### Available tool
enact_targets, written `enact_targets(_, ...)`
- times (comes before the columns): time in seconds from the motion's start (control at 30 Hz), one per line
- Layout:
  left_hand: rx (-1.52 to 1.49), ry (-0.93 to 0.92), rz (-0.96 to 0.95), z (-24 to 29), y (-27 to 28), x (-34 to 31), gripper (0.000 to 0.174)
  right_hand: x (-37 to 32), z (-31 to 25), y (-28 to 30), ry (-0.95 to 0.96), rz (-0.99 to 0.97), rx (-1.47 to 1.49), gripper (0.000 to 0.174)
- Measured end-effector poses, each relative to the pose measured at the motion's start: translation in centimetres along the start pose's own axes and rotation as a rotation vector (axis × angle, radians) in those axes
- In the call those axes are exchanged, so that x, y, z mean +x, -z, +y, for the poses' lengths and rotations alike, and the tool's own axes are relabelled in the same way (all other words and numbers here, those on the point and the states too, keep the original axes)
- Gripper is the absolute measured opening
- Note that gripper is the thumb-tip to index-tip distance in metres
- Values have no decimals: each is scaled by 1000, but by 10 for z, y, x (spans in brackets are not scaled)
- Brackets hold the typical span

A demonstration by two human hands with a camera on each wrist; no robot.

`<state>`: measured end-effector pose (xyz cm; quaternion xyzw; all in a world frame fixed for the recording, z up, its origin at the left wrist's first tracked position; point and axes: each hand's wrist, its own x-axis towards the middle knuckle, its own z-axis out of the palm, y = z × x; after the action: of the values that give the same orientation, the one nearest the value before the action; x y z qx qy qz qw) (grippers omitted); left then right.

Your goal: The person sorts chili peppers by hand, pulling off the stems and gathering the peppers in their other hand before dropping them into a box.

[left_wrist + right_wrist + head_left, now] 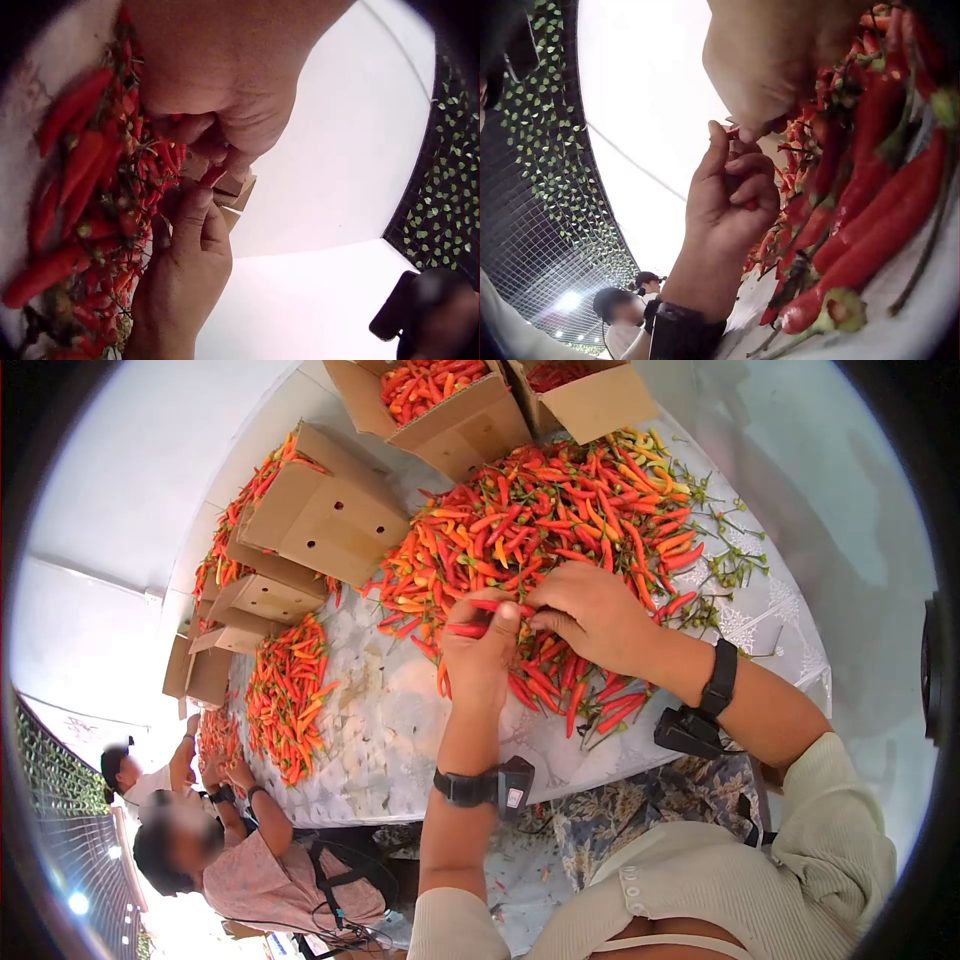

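Note:
My left hand (pixel 478 660) grips red chili peppers over the front of a large chili heap (pixel 540 510). One red chili (pixel 468 629) pokes out past its curled fingers, and another red chili (pixel 490 605) lies under the thumb tip. Close against it, my right hand (pixel 597 618) pinches the end of that second chili with thumb and fingertips, which hide its stem end. In the left wrist view the pinched chili (pixel 213 176) shows as a short red piece between the two hands. The right wrist view shows the left hand (pixel 735 187) with fingers folded into the palm.
Cardboard boxes (pixel 325 510) of chilies stand behind and left of the heap. A smaller chili pile (pixel 287 705) lies on the left of the patterned tablecloth (pixel 385 735). Green stems (pixel 735 555) are scattered at the right edge. Two people work at the far left.

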<state>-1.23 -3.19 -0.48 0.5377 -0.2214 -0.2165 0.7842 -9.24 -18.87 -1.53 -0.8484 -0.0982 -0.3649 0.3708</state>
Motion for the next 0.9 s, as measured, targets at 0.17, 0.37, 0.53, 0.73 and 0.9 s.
enact_targets(0.17,125,-41,30,-4,-4,0,22,1,-10,-2,-12,104,-9,15)
enact_targets(0.37,192,-27,29,-3,-9,-3,22,1,-10,2,-50,50,-17,12)
enact_targets(0.53,229,23,-24,-1,-5,-3,22,1,-11,5,-6,5,21,11)
enact_targets(0.73,46,162,1,4,-3,-1,15,0,-9,4,74,-43,108,10)
enact_targets(0.9,-191,140,38,0,1,7,6,1,-18,9,134,-78,58,8)
